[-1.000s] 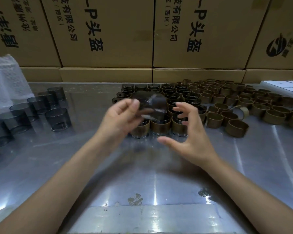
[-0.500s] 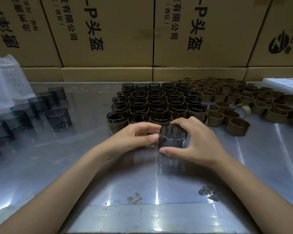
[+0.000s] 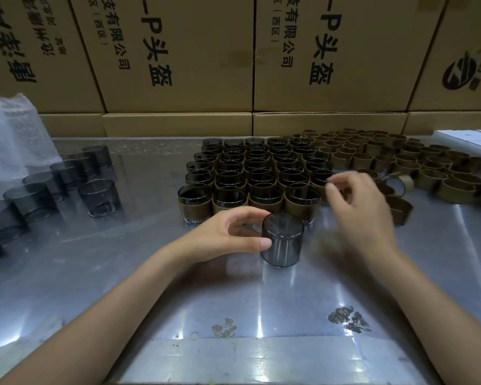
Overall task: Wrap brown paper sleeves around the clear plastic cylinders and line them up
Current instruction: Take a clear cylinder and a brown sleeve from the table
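The left grip (image 3: 231,232) holds 1 bare smoky cylinder (image 3: 282,239) by its side, upside down on the metal surface (image 3: 150,273), in front of the sleeved rows (image 3: 258,173). The right grip (image 3: 357,207), blurred, hovers empty with fingers loosely curled near the loose paper sleeves (image 3: 417,168).

The table (image 3: 261,301) is brushed metal, glossy with streaked glare (a few dark blotches low in the frame); the cylinder (image 3: 282,240) at centre is smooth smoky clear plastic; the sleeves (image 3: 428,176) at right are matt brown paper; the boxes (image 3: 178,51) along the top are matt corrugated cardboard.
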`<state>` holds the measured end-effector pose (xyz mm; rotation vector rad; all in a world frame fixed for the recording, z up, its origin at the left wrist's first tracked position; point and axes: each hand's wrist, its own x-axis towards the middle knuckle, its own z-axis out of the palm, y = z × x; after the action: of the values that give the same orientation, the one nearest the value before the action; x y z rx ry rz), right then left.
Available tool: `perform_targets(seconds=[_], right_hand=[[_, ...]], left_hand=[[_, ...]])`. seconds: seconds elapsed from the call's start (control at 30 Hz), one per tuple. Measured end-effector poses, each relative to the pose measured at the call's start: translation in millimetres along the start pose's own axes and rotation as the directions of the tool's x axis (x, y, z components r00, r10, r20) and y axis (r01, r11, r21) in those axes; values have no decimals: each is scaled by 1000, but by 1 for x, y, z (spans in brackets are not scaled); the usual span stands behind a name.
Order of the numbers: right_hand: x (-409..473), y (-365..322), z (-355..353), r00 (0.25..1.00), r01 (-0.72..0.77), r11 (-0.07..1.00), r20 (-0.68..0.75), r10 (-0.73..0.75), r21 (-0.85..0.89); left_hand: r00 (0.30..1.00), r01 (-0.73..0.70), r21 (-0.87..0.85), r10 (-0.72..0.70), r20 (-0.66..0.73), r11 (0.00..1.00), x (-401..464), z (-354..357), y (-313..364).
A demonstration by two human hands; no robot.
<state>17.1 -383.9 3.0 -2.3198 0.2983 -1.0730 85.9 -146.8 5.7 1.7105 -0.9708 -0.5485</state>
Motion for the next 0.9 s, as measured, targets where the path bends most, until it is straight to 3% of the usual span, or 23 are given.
perform_targets(seconds=[0.1, 0.2, 0.37, 0.5, 0.63, 0.73, 0.8, 0.9], right_hand=[[10, 28, 0, 977, -185, 954, 59, 204, -238], [15, 39, 3, 947, -256, 904, 98, 305, -343], [21, 44, 9, 944, -246, 851, 85, 320, -464], [20, 43, 7, 952, -257, 865, 40, 303, -432], [17, 26, -6, 980, -144, 980, -158, 122, -140], [5, -6, -18, 940, 189, 982, -288, -180, 5], [-8, -26, -20, 887, 394, 919, -271, -373, 26], [-26, -42, -12, 819, 559, 829, -143, -555, -14]], left_hand=[[999, -11, 22, 12, -32, 1000, 1, 4, -1], [997, -36, 50, 39, -68, 998, 3, 7, -2], [995, -46, 69, 51, -84, 997, 5, 7, -4], [995, -45, 76, 51, -83, 996, 6, 6, -5], [993, -55, 88, 63, -96, 995, 6, 6, -7], [992, -55, 94, 65, -106, 994, 7, 6, -8], [992, -50, 91, 60, -112, 995, 7, 6, -8], [991, -51, 84, 60, -118, 995, 7, 6, -8]])
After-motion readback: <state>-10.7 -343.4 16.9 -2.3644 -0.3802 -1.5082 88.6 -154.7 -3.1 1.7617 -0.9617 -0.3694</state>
